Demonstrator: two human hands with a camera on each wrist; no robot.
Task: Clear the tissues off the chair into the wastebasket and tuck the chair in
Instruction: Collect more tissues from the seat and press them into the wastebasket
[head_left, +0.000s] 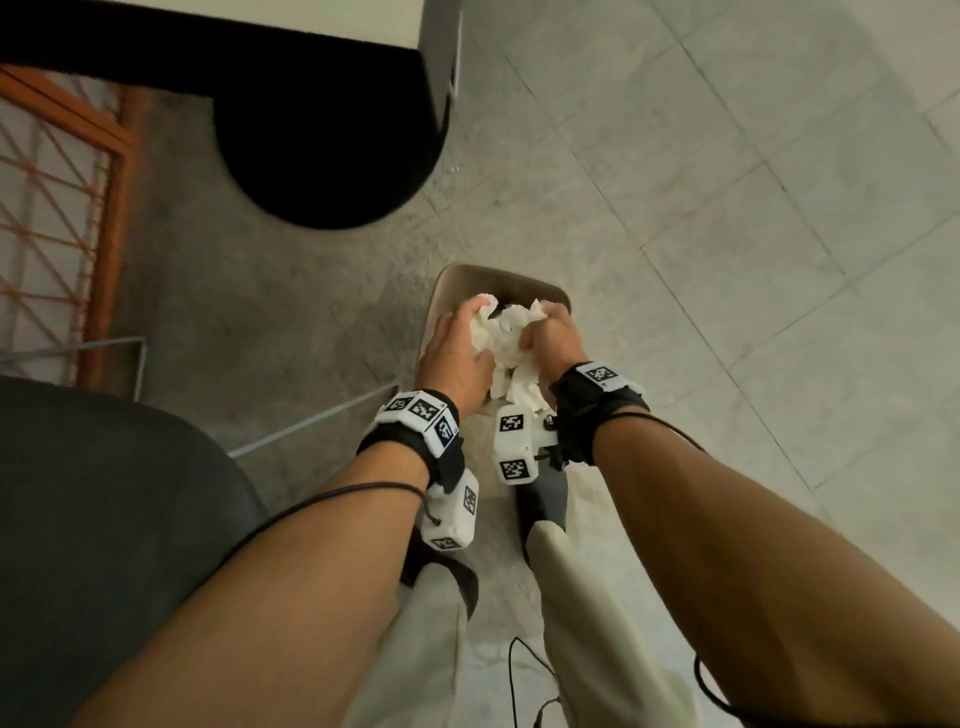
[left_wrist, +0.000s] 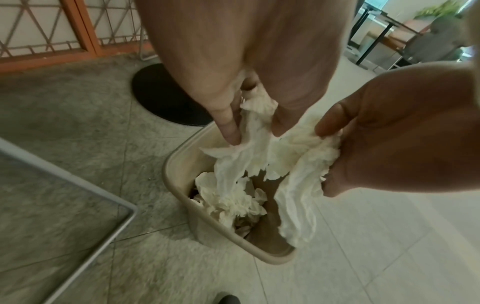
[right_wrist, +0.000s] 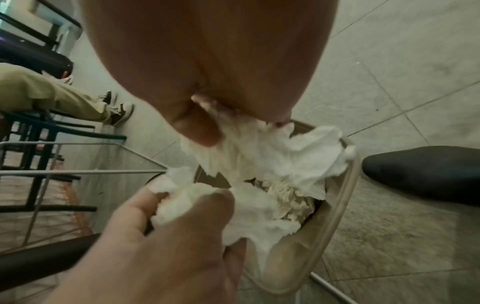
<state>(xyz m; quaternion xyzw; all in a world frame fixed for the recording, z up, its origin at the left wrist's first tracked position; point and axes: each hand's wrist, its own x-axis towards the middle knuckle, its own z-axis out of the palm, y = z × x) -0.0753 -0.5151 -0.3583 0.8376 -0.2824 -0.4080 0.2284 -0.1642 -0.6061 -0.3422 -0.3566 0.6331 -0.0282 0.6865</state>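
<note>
Tissues (head_left: 506, 345), a soft, feather-light wad, hang right over the bin (left_wrist: 179, 164); some lie inside already. Left hand (head_left: 454, 353) and right hand (head_left: 550, 338) pinch it from opposite sides. Grip the bulk; loose flaps tear. Chair (head_left: 104, 519) waits left.

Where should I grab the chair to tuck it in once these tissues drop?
Probably the rounded edge of the dark chair seat, coming with the left hand from your side. The backrest isn't in view. Both hands grip the tissues over the wastebasket, so let those go first.
</note>
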